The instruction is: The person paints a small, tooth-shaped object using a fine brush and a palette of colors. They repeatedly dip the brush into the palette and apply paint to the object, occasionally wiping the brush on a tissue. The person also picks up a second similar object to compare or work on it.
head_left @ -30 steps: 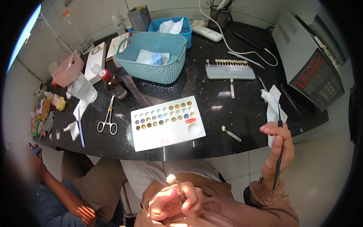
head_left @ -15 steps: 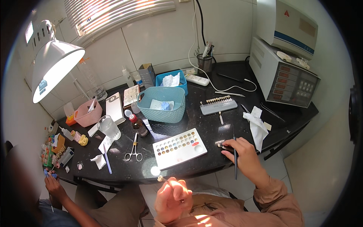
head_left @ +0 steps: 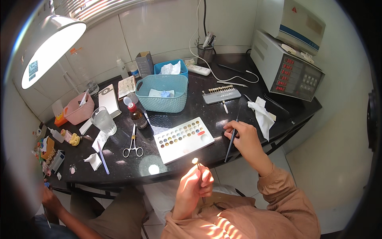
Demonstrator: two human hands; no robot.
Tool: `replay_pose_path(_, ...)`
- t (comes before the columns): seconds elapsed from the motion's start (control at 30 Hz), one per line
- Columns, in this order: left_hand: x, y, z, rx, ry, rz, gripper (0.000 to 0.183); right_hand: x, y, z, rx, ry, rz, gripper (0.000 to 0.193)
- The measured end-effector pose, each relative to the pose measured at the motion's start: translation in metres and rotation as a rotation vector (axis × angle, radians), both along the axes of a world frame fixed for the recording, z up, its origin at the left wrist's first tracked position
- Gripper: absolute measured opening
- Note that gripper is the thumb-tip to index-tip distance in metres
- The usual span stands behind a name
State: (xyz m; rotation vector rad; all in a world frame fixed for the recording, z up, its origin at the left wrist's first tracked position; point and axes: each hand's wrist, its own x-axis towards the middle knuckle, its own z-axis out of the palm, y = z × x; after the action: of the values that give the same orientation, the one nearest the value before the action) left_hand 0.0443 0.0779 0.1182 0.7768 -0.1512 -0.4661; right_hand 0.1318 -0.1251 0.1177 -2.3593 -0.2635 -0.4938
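Observation:
My left hand, close to my body below the table edge, pinches a thin holder whose lower part the fingers hide. On the holder's tip sits a small tooth-shaped dental crown, brightly lit. My right hand is closed on a slim dark brush over the table's front edge; the brush slants, with its thin end pointing away from me. Between the hands and farther off lies a white palette with rows of coloured wells. Behind it are a tooth shade guide and one loose shade tab.
White tissue and tweezers lie at the right, before a grey furnace. Scissor-like clamps, a brown bottle, a glass and a teal basket stand left. A lamp and another person's hand are far left.
My left hand has moved right and turned, so the crown points upward. The brush in my right hand leans more. The whole view has shifted slightly.

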Motion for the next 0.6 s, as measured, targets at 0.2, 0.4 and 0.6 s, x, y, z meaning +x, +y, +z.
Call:
replay_pose_path(0.2, 0.002, -0.004, 0.0, 0.037, 0.027, -0.005, 0.023, -0.019, -0.011, 0.02, -0.072, -0.027, -0.099, 0.016)
replay_pose_path(0.4, 0.006, -0.016, -0.004, 0.05, -0.021, 0.004, 0.021, -0.039, -0.044, 0.021, 0.166, -0.058, -0.101, 0.018)
replay_pose_path(0.6, 0.005, -0.029, -0.001, 0.043, -0.011, -0.066, 0.023, -0.034, -0.037, 0.01, 0.035, -0.019, 0.084, 0.018)
